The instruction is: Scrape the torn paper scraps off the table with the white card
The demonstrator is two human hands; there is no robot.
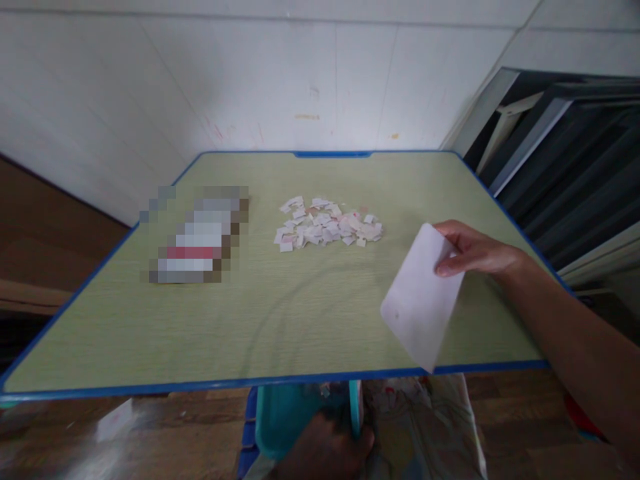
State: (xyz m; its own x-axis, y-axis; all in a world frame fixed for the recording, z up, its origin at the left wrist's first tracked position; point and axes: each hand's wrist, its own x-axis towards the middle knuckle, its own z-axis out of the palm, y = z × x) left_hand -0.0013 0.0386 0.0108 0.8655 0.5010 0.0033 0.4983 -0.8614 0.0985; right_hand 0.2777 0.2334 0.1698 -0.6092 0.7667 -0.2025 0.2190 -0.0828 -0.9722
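The right hand (473,249) pinches a card (419,297); loose paper scraps (327,231) lie on the table (200,333) to that hand's left. A brisk card movement could scatter them. The lower, left hand (325,447) is at the tray (283,413); whether it grips cannot be told.

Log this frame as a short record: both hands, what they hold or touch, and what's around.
right hand: pinches a white card, thumb on top
left hand: below table level, at the teal tray; grip unclear
table: green top, blue edging
paper scraps: loose pile, mid-table
left of scraps: pixelated item, identity hidden
floor: white paper, lower left
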